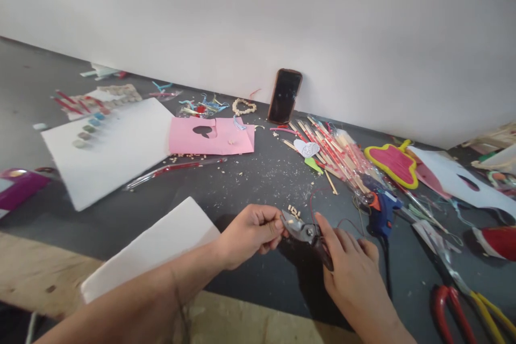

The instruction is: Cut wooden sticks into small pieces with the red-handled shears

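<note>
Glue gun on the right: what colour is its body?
Blue, with an orange part by the nozzle end; the glue gun shows best in the head view.

The pruners sit in the right hand, blades at the fingers of the left hand – cut bits lie on the table just beyond. Left of the left hand, a small board reaches under the forearm; farther left and beyond lies a larger board, beside a card. Beyond both hands, a phone leans on the wall – a bead loop to its left, sticks to its right. Right of the right hand lie a glue gun and, nearer the wearer, scissors.
</note>
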### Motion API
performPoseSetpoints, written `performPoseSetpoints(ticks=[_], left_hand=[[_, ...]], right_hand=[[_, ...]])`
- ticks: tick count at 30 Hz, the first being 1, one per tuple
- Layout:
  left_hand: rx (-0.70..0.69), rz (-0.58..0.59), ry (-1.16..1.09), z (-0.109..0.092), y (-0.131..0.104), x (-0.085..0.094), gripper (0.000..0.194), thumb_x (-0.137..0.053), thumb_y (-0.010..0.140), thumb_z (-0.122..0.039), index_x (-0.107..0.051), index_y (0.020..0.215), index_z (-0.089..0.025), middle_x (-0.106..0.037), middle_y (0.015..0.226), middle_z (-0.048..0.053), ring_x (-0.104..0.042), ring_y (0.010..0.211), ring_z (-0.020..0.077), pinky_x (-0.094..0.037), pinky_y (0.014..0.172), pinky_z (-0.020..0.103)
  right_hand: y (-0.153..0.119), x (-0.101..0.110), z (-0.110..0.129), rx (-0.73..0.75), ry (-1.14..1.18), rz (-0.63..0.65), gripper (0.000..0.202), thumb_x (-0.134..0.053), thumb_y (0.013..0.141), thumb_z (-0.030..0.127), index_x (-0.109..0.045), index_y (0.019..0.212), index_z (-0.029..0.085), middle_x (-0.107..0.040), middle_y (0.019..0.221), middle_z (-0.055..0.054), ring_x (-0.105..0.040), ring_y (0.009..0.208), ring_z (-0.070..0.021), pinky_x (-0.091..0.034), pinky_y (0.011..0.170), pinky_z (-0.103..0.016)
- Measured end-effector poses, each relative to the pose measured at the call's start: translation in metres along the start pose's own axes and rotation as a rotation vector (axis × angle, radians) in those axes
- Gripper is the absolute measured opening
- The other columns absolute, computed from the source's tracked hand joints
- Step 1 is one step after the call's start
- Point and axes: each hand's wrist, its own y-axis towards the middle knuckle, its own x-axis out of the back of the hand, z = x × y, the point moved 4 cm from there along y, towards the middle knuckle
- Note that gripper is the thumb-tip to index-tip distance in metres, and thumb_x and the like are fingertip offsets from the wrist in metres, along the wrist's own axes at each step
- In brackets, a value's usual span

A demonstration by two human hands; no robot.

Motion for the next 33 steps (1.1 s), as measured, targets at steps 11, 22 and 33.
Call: performPoseSetpoints(ticks=[11, 22, 33], left_hand=[[0.119, -0.038, -0.185, 0.004, 0.0, -0.003, 0.028, -0.063, 0.071, -0.036, -0.05, 0.064, -0.013, -0.038, 0.046, -0.005, -0.022, 0.04, 0.0031, -0.008, 0.038, 0.02], [0.031, -0.047, -0.097, 0.0, -0.001, -0.003, 0.029, -0.062, 0.073, -0.038, -0.052, 0.065, -0.012, -0.04, 0.049, -0.004, -0.028, 0.041, 0.0035, -0.014, 0.038, 0.019], [0.251, 0.17, -0.275, 0.0, -0.005, -0.003, 0.018, -0.059, 0.076, -0.027, -0.052, 0.067, -0.013, -0.031, 0.044, -0.006, -0.017, 0.039, 0.0032, -0.007, 0.036, 0.019]], right_hand=[[-0.002, -0.005, -0.001, -0.014, 0.03, 0.175, 0.062, -0.045, 0.064, 0.003, -0.042, 0.124, 0.02, -0.063, 0.088, -0.006, -0.058, 0.078, -0.02, -0.029, 0.065, -0.03], [0.0, -0.001, -0.002, -0.002, 0.05, 0.064, 0.065, -0.046, 0.07, 0.008, -0.033, 0.132, 0.022, -0.061, 0.092, -0.007, -0.055, 0.082, -0.0204, -0.03, 0.071, -0.033], [0.001, 0.0, 0.0, 0.03, 0.086, 0.028, 0.067, -0.042, 0.069, 0.005, -0.03, 0.133, 0.022, -0.06, 0.093, -0.006, -0.054, 0.083, -0.019, -0.029, 0.076, -0.035]])
